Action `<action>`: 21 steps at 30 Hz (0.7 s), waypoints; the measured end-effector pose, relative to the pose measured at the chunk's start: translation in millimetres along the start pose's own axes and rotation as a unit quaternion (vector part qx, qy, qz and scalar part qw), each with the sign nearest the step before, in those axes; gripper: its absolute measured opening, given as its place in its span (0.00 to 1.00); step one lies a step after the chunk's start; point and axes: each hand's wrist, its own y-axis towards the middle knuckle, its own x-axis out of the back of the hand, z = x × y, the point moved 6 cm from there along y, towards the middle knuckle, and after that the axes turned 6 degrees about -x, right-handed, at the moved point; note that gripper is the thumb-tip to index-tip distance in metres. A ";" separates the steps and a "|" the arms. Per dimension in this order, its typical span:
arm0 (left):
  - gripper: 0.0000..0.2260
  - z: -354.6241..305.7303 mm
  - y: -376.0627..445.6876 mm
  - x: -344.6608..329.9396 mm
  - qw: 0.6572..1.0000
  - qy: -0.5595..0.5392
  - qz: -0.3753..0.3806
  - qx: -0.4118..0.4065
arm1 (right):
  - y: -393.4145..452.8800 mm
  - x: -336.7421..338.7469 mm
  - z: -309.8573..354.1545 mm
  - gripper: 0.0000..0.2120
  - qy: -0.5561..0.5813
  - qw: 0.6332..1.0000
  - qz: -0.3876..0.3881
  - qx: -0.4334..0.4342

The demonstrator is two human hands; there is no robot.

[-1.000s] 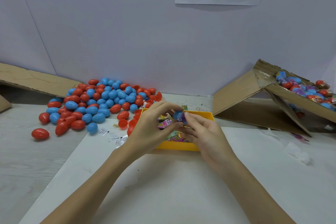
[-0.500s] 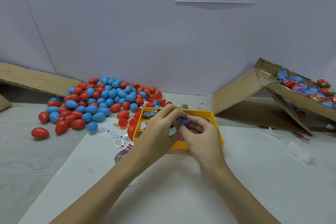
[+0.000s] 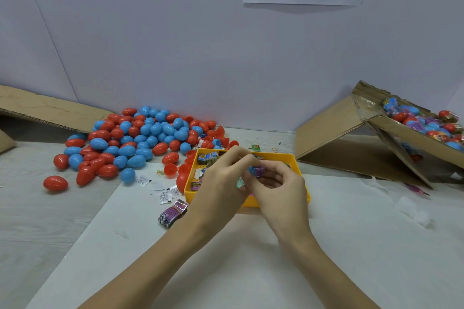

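Both hands meet above a yellow tray point(image 3: 298, 162) in the middle of the table. Between them is a small blue egg in a purple printed wrapper point(image 3: 256, 170). My left hand point(image 3: 221, 183) pinches it from the left with fingertips. My right hand point(image 3: 278, 190) curls its fingers round it from the right. The tray holds several small printed packets point(image 3: 207, 158), mostly hidden by my hands.
A heap of red and blue plastic eggs point(image 3: 140, 138) lies at the back left. A wrapped packet point(image 3: 173, 213) and white paper slips point(image 3: 164, 194) lie left of the tray. A tilted cardboard box point(image 3: 334, 133) with wrapped eggs point(image 3: 424, 123) stands right; a cardboard flap point(image 3: 50, 110) far left.
Both hands have drawn closer together over the tray and lowered slightly. The wrapped packet left of the tray has come into sight.
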 end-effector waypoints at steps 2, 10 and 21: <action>0.16 -1.0 -0.8 -0.8 1.000 0.006 -0.001 -0.002 | -0.6 0.3 -0.4 0.12 -0.022 1.000 -0.005 0.003; 0.16 -1.9 -2.5 -0.8 0.999 0.027 0.001 -0.025 | -1.8 0.6 1.1 0.12 -0.042 0.999 0.004 0.005; 0.22 20.8 6.0 10.2 0.990 -0.109 -0.051 0.074 | 5.5 -6.7 8.6 0.12 0.108 0.982 0.129 -0.081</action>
